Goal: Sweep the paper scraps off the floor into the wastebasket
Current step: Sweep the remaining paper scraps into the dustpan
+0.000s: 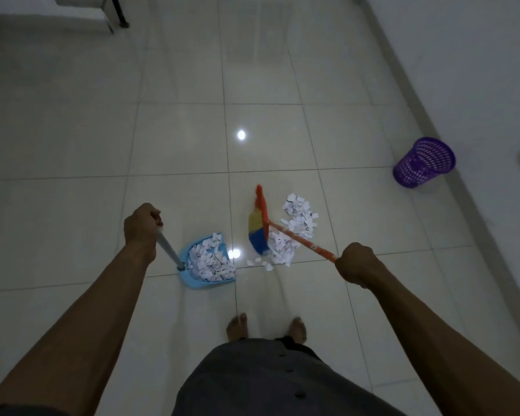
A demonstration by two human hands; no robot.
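Observation:
My left hand (143,226) grips the grey handle of a light blue dustpan (192,280) that rests on the tiled floor, with a heap of white paper scraps inside it. My right hand (357,262) holds the orange handle of a broom (257,232) with red, yellow and blue bristles, standing just right of the pan. More paper scraps (294,226) lie in a pile on the floor right of the broom head, a few loose ones in front of it. The purple mesh wastebasket (424,162) stands at the right, by the wall.
A white wall with a skirting edge (433,124) runs diagonally along the right. Dark furniture legs (120,13) stand at the top left. My bare feet (266,327) are on the tiles just behind the pan and broom. Glossy floor tiles stretch ahead.

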